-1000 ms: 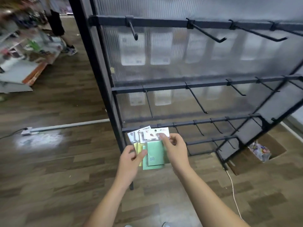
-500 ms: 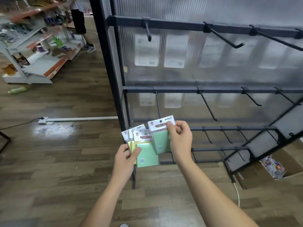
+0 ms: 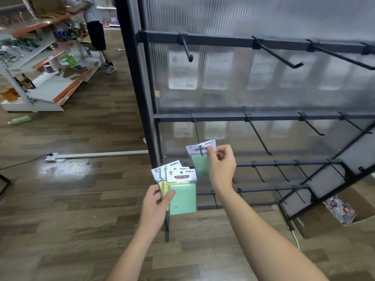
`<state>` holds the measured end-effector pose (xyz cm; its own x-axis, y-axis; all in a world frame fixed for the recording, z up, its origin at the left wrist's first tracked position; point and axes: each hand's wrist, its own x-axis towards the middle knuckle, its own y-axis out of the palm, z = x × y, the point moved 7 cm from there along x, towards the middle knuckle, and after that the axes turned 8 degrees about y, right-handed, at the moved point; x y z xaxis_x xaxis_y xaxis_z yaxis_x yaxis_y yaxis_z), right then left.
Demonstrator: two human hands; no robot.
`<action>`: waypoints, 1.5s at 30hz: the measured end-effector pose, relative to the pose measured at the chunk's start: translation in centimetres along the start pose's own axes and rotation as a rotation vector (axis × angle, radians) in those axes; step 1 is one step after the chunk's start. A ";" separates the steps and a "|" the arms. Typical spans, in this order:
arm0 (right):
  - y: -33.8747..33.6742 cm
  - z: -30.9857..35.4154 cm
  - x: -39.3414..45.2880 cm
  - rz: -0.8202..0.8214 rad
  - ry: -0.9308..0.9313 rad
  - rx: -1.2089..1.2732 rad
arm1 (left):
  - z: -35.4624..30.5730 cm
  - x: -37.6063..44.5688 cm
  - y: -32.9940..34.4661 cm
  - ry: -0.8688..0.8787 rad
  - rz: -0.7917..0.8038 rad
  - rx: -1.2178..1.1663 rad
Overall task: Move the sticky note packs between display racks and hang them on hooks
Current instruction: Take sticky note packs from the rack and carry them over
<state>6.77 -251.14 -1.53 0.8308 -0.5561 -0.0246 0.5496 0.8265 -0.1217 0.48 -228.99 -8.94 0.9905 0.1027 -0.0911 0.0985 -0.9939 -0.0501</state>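
1. Our right hand (image 3: 220, 167) pinches the white header of a green sticky note pack (image 3: 200, 157); the tip of a black hook (image 3: 198, 138) on the rack (image 3: 263, 118) shows through its hang hole.
2. Our left hand (image 3: 156, 207) grips a fanned stack of packs (image 3: 178, 187), green in front, yellow behind; it sits lower, just left of the rack.

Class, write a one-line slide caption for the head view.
Right hand threads a green sticky note pack onto a rack hook; left hand holds spares.
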 end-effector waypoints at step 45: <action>-1.7 -3.2 -2.0 0.080 0.192 -0.002 | -2.5 -0.5 1.5 0.112 0.032 -0.072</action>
<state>3.91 -251.76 -4.48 0.8397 -0.4953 -0.2226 0.4821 0.8687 -0.1140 0.42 -230.61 -6.45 0.9973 0.0700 0.0207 0.0695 -0.9973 0.0226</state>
